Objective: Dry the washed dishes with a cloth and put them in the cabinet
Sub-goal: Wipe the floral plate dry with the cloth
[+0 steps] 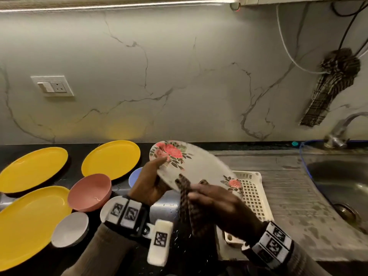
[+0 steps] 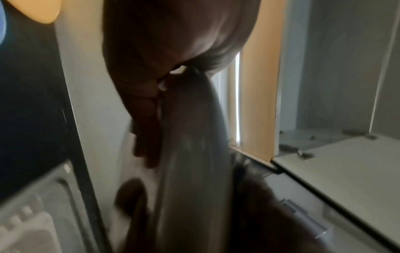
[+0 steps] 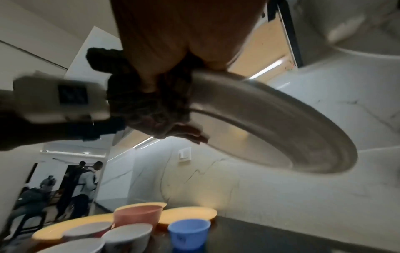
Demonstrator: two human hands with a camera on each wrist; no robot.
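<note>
The left hand (image 1: 148, 183) clamped the tilted floral plate (image 1: 194, 166) at its nine o'clock rim so the right hand (image 1: 217, 204), fingers pinching the checked cloth (image 1: 187, 198), could wipe its six o'clock edge

A black stone countertop (image 1: 75, 150) carries three round yellow plastic plates (image 1: 32, 169), at nine, ten and eleven o'clock. A pink plastic bowl (image 1: 89, 192) sits among them, touching the nearest plate. A small white bowl (image 1: 70, 229) lies at seven o'clock, and a blue plastic cup (image 3: 188, 232) towards the middle. On the steel drainboard (image 1: 286, 176) at three o'clock rests a cream plastic lattice basket (image 1: 253, 196).
</note>
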